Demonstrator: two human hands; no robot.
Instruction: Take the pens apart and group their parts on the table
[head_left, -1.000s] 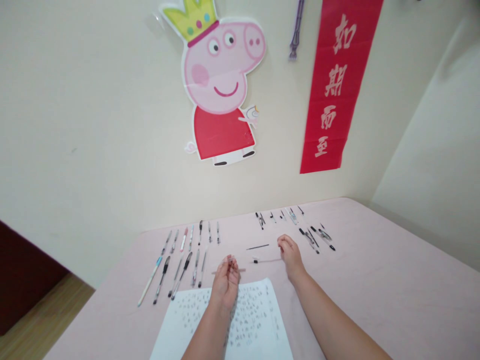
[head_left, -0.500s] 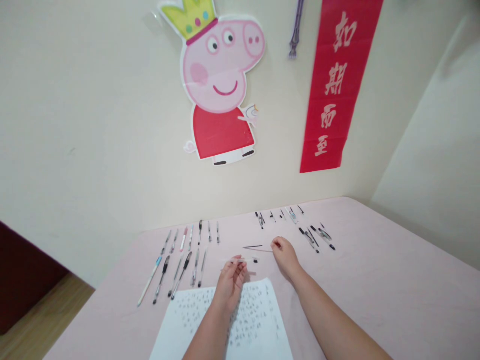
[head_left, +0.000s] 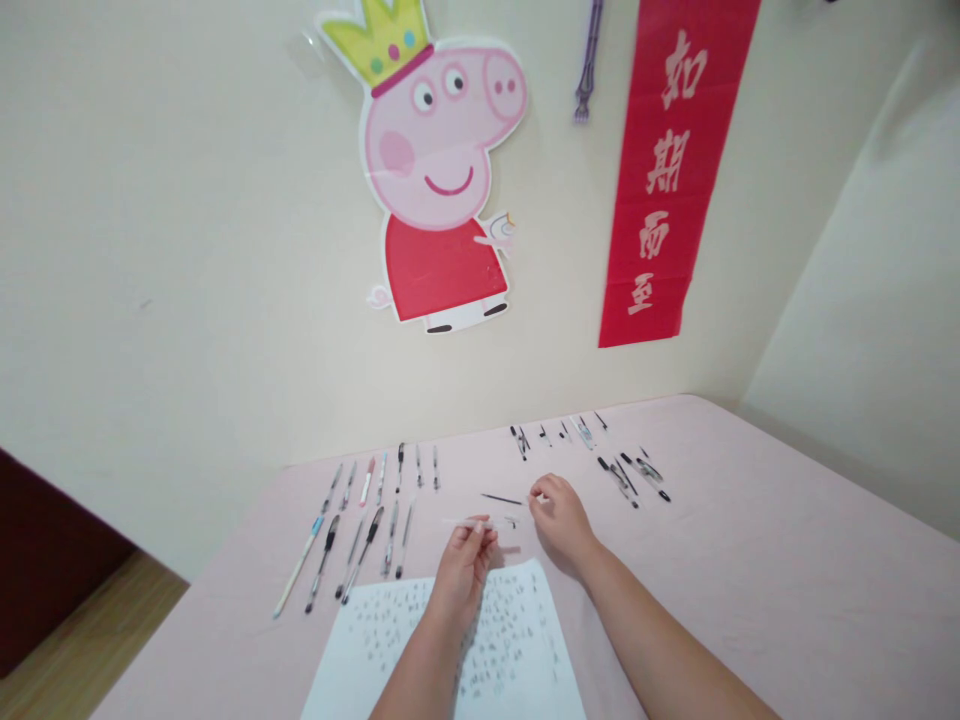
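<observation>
A clear pen barrel (head_left: 472,523) is pinched between the thumb and fingertips of the left hand (head_left: 463,562), the grip being closed on it just above the far edge of a white sheet of paper (head_left: 491,650). The barrel is held roughly level, pointing left to right, slightly above the pink surface (head_left: 750,580). A thin black refill (head_left: 504,498) is held by its right end in the right hand (head_left: 561,517), whose fingertips are closed together on it; the refill is stretched out to the left of that hand, just beyond the barrel, and the two parts are seen close together but apart. A small dark piece (head_left: 511,521) is seen near the right end of the barrel; whether it is joined to the barrel cannot be told.

The paper, covered in small handwritten marks, is laid at the near middle of the surface, under both forearms. To the left, a row of whole pens (head_left: 352,530) is laid out side by side. To the far right, small dismantled pen parts (head_left: 622,470) are scattered. On the wall behind, a cartoon pig cutout (head_left: 439,170) and a red banner (head_left: 667,170) are hung.
</observation>
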